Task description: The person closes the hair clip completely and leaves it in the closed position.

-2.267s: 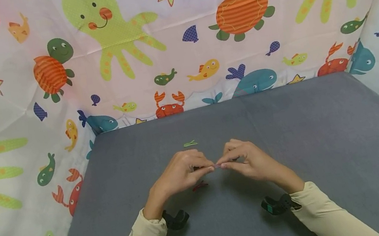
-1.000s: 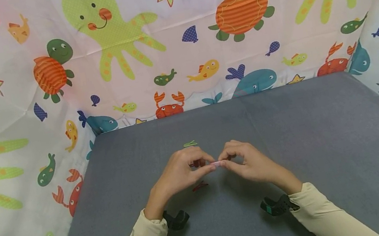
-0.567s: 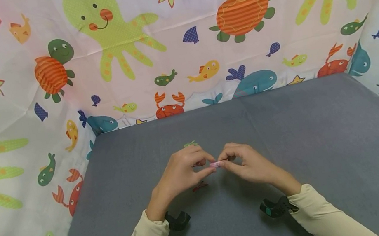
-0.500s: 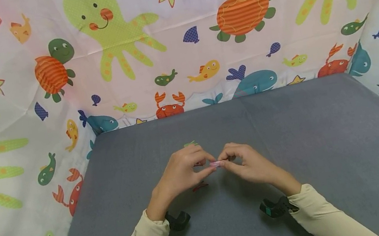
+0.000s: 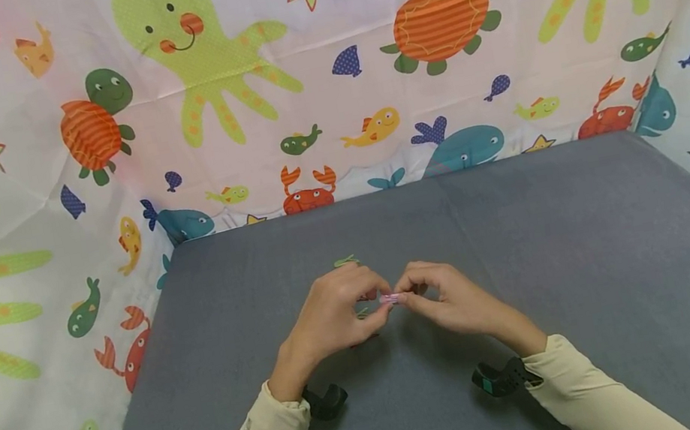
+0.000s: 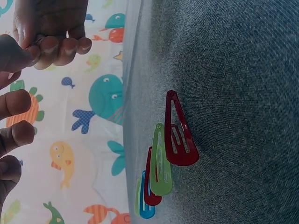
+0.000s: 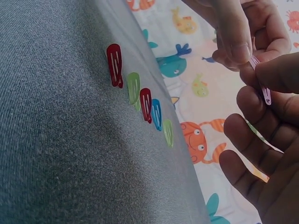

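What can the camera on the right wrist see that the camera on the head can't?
Only the right wrist view shows a row of five clips on the grey table: a red clip, a green clip, another red, a blue and another green.

Only the head view shows both sleeves, the wrist cameras and the whole sea-animal cloth.

Both show the left hand and right hand pinching a pink clip.

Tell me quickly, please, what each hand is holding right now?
Left hand: pinches one end of the small pink metal hair clip.
Right hand: pinches its other end.
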A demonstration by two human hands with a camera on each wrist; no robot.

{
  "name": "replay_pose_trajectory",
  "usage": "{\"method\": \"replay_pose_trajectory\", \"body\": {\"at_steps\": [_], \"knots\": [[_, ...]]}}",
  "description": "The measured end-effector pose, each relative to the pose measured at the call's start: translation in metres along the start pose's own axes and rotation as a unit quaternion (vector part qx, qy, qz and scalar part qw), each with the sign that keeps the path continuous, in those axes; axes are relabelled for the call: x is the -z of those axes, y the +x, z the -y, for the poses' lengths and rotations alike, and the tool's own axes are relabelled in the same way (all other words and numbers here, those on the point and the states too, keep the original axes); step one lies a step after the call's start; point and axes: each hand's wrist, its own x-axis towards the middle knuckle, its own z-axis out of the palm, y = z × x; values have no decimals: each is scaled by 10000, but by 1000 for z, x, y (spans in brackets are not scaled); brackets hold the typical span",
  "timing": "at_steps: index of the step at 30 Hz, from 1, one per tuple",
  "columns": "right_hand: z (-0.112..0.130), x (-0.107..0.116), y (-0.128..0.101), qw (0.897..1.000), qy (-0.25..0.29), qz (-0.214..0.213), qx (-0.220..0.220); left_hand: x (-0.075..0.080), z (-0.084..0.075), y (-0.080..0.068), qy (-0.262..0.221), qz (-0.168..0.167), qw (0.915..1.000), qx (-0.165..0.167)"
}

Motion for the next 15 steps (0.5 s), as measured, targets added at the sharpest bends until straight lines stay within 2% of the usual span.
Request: {"method": "replay_pose_trajectory", "body": {"at_steps": [8,15], "knots": [[0,0,0,9998,-211,-52,16,1,2,-1,-281,63,9993,237],[1,0,0,9983,-457,-343,111,1,3,-3,-337,68,9989,311]]}}
